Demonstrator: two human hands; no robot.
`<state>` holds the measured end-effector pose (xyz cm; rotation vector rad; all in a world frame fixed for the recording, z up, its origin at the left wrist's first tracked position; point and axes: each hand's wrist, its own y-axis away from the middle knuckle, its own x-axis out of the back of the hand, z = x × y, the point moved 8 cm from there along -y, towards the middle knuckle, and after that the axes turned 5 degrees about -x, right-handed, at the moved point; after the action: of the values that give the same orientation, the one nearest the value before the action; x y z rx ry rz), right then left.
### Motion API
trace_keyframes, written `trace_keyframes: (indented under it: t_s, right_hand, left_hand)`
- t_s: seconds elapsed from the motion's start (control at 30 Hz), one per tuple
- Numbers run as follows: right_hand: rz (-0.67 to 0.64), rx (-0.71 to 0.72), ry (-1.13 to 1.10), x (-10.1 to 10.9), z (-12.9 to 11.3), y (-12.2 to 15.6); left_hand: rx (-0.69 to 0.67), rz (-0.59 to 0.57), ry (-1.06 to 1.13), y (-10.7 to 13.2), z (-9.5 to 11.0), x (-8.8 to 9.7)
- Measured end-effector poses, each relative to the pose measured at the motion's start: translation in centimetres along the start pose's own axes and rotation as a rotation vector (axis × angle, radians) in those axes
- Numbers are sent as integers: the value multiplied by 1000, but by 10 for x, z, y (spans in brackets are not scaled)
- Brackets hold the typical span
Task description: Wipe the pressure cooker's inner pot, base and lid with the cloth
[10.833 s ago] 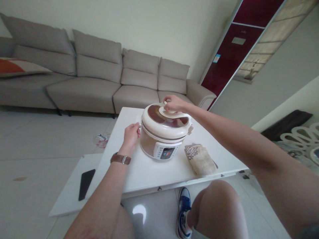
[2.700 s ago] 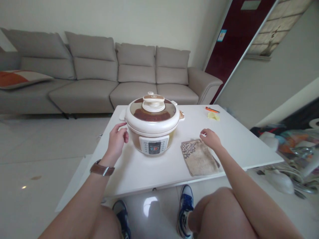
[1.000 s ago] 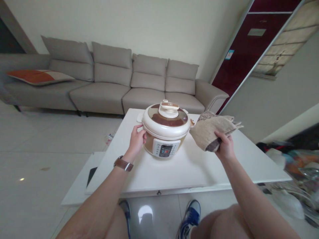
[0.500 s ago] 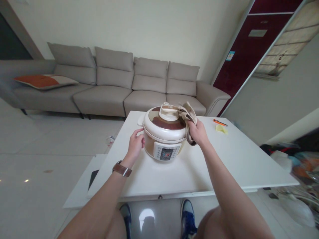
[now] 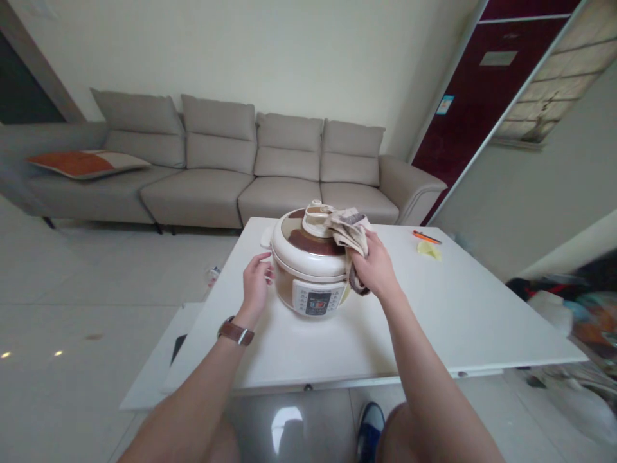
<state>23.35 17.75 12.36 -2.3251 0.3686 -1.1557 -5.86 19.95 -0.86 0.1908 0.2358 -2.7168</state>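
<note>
A white and gold electric pressure cooker (image 5: 311, 273) stands upright on the white table (image 5: 424, 308), its lid closed and its control panel facing me. My right hand (image 5: 376, 263) grips a crumpled beige cloth (image 5: 349, 231), which lies against the right side of the lid beside the lid handle (image 5: 315, 218). Part of the cloth hangs down below my fingers. At the cooker's left side is my left hand (image 5: 256, 286), its fingers slightly bent and apart, holding nothing. Whether its fingertips touch the cooker I cannot tell.
An orange utility knife (image 5: 427, 237) and a yellow scrap (image 5: 429, 250) lie at the table's far right. Behind the table runs a grey sofa (image 5: 284, 193) with an orange and white cushion (image 5: 89, 164). Blurred clutter (image 5: 592, 321) lies on the right.
The cloth in my right hand has moved left over the lid. The cooker sits slightly farther left in view. My left hand has stayed beside it, fingers a little looser.
</note>
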Motion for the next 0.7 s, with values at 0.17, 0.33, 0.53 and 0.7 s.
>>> trace_keyframes:
  t_s: [0.17, 0.33, 0.53, 0.7]
  right_hand:
    - [127, -158, -180, 7, 12, 4]
    - [-33, 73, -45, -4, -39, 29]
    - [-52, 151, 114, -17, -40, 33]
    - [170, -35, -53, 0, -6, 15]
  left_hand:
    - [-23, 29, -3, 2, -2, 0]
    - [-15, -26, 15, 4, -9, 2]
    - [33, -55, 65, 4, -20, -1]
    - [36, -67, 106, 9, -16, -3]
